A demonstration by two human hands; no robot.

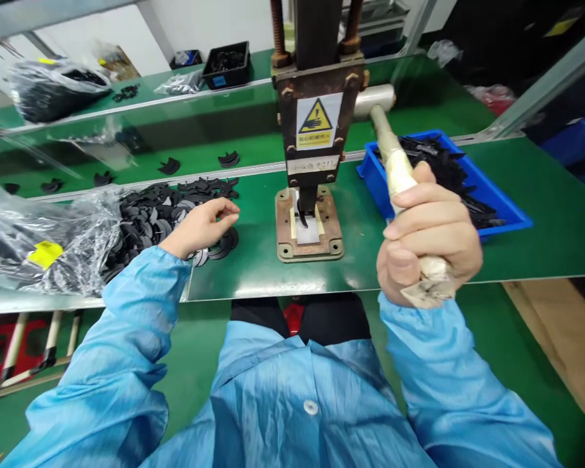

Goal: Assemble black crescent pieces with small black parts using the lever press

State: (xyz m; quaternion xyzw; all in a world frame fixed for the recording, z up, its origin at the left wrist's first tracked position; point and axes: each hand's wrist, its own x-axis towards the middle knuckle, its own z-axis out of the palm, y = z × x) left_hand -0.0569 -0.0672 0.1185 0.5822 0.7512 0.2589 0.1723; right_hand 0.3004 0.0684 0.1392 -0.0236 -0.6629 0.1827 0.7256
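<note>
My right hand [431, 234] is wrapped round the taped press handle [390, 156], which slopes up to the pale cylindrical hub of a hand press [316, 78]. Under the ram, a small black curved part [302, 218] stands on the pale block of the press base [283, 227]. Left of the base, my left hand [202, 224] hovers at the edge of a pile of black crescent-shaped parts [146, 218]. Its fingers are loosely bent, with a gap between thumb and fingertips and nothing visible in them.
To the right, a blue bin [507, 218] holds many black parts. A clear plastic bag [78, 227] of parts lies at the left. Loose black pieces [169, 166] sit along the green ledge behind. On the back shelf are a black bin [227, 78] and another bag [53, 88].
</note>
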